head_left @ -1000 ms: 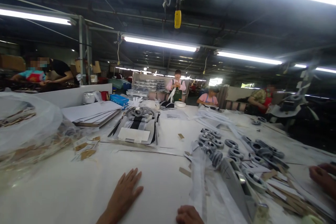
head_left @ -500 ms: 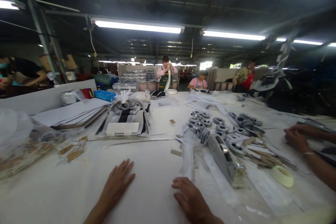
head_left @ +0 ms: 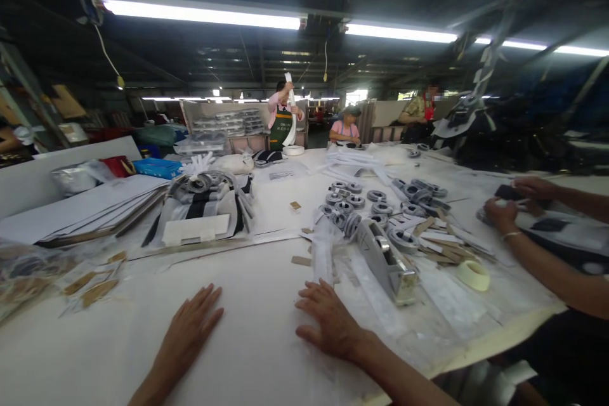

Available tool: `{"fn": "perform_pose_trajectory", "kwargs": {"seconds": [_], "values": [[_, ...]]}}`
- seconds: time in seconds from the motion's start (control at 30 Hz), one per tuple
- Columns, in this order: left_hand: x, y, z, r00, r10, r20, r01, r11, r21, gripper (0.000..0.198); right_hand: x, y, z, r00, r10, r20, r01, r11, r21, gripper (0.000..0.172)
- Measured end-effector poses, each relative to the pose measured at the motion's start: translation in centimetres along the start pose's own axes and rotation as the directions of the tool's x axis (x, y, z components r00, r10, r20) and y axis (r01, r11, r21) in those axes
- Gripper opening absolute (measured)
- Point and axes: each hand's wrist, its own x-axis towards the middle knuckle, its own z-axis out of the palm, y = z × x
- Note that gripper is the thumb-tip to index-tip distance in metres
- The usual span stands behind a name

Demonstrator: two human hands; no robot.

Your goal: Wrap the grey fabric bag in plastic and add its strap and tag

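Observation:
My left hand [head_left: 193, 320] rests on the white table [head_left: 247, 311] with its fingers stretched out and holds nothing. My right hand [head_left: 330, 323] lies palm down, fingers apart, at the edge of some clear plastic film; nothing shows in its grasp. Just beyond it, to the right, stands a grey tape dispenser [head_left: 386, 261]. Several rolled grey straps [head_left: 354, 202] are heaped behind the dispenser. In front of my left hand, further back, is a stack of grey and black pieces [head_left: 202, 203] with a white card [head_left: 196, 229] at its front.
Cardboard strips [head_left: 445, 244] and a cream tape roll [head_left: 473, 275] lie to the right. A co-worker's hands [head_left: 502, 212] handle a dark piece there. White sheets [head_left: 80, 206], plastic bags [head_left: 28, 273] and a blue packet [head_left: 157, 167] occupy the left. Another person [head_left: 284, 120] stands across the table.
The view has turned, shifting the table's things left and upward. My right hand has moved forward, its fingers more spread. The person across now holds a white strip upright; the co-worker's hands hold a dark piece.

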Motion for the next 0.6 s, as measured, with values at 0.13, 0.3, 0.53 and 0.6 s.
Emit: {"fn": "perform_pose_trajectory", "kwargs": {"seconds": [0.13,0.3,0.53,0.6], "values": [[0.0,-0.1,0.1,1.000,0.007,0.003,-0.007,1.000,0.006,0.053,2.3,-0.4,0.2,0.993,-0.084,0.088,0.095,0.987,-0.132,0.023],[-0.2,0.0,0.2,1.000,0.005,-0.012,-0.005,1.000,-0.003,0.053,2.6,1.9,-1.0,0.984,-0.092,0.153,0.127,0.962,-0.242,0.030],[-0.3,0.0,0.5,0.999,0.003,-0.038,-0.004,1.000,-0.015,0.055,6.4,5.0,-7.6,0.955,0.286,-0.077,-0.294,0.943,-0.158,0.029],[-0.3,0.0,0.4,1.000,0.009,-0.023,-0.009,1.000,-0.006,0.056,9.0,6.6,-9.1,0.921,0.352,-0.167,-0.380,0.908,-0.178,0.031]]}}
